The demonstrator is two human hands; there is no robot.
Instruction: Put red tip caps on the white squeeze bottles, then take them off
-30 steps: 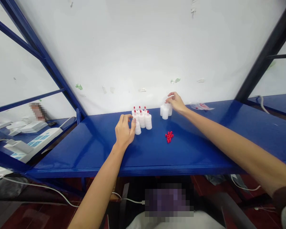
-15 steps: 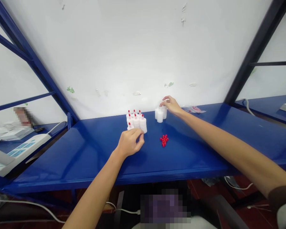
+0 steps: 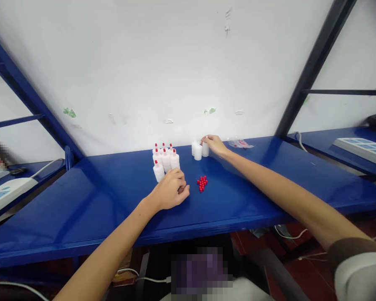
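My left hand (image 3: 172, 190) hovers low over the front of the blue table, its fingers curled and nothing showing in them. Just beyond it stands a group of several white squeeze bottles (image 3: 158, 171) with pointed nozzles and red tips. Towards the wall, my right hand (image 3: 215, 145) has its fingers closed at the top of a white bottle (image 3: 205, 151). Beside that one are other white bottles (image 3: 198, 153) with no red tips. A cluster of small red caps (image 3: 202, 184) lies on the table between the hands.
A clear plastic bag (image 3: 240, 144) with something red in it lies near the wall. The blue table (image 3: 113, 188) runs up against the white wall, between a blue frame post on the left and a dark post (image 3: 301, 92) on the right. Power strips sit at both sides.
My view has swung to the right. My left hand has drawn back from the capped bottles, baring the front one. My right hand has come down onto a white bottle.
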